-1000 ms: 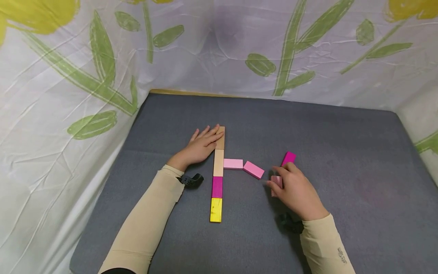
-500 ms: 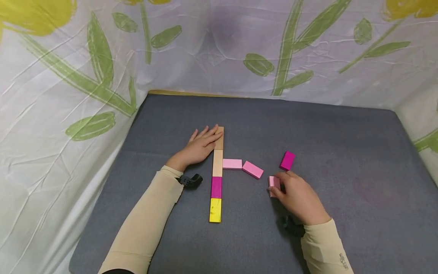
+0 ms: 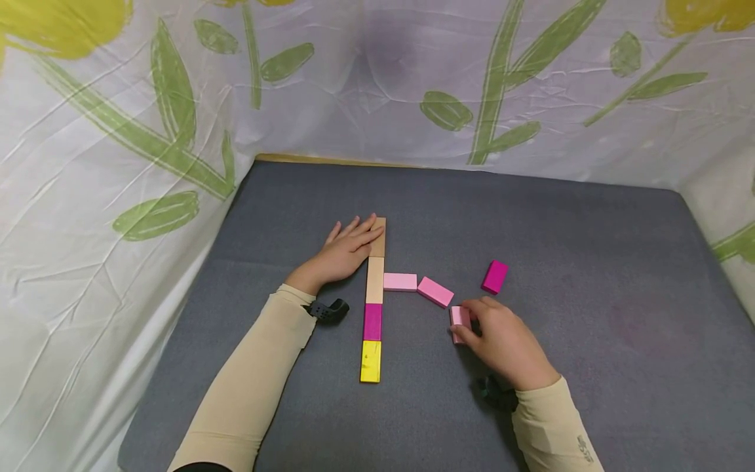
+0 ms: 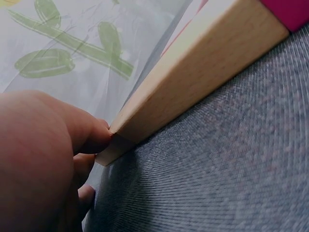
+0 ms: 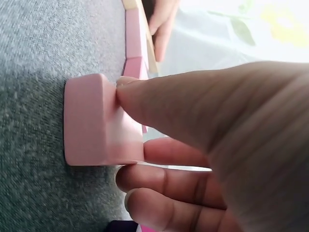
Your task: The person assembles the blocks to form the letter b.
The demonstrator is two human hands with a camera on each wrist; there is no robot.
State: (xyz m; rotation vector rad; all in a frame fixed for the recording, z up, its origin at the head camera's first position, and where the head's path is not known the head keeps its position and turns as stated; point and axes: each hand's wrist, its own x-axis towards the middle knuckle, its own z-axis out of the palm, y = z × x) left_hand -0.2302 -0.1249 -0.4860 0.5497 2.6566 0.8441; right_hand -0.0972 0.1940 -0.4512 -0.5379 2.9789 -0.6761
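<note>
- Head view, read as a clock centred on the pale pink block (image 3: 457,322) with 12 pointing away: the left sleeve (image 3: 242,387) comes in from 8 o'clock, the right sleeve (image 3: 557,426) from about 5.
- Yellow block (image 3: 370,362) at 8 o'clock, near end of a straight column; the column's magenta block (image 3: 373,322), at 9, touches its far side.
- Right hand (image 3: 507,344) at 4 o'clock, thumb and index finger pinching the pale pink block.
- Deeper pink block (image 3: 436,292) at 11 o'clock, slanted, its lower corner just beside the pinched block; contact cannot be told.
- Light pink block (image 3: 400,282) at 10, lying crosswise against the near tan block (image 3: 375,280).
- Loose magenta block (image 3: 495,276) at 1 o'clock, apart.
- Left hand (image 3: 339,255) at 10 o'clock, fingers straight and spread, fingertips on the far tan block (image 3: 379,242), which caps the column.
- Grey tabletop (image 3: 590,262) beneath, backed at 12 by a white sheet (image 3: 354,118) painted with leaves.
</note>
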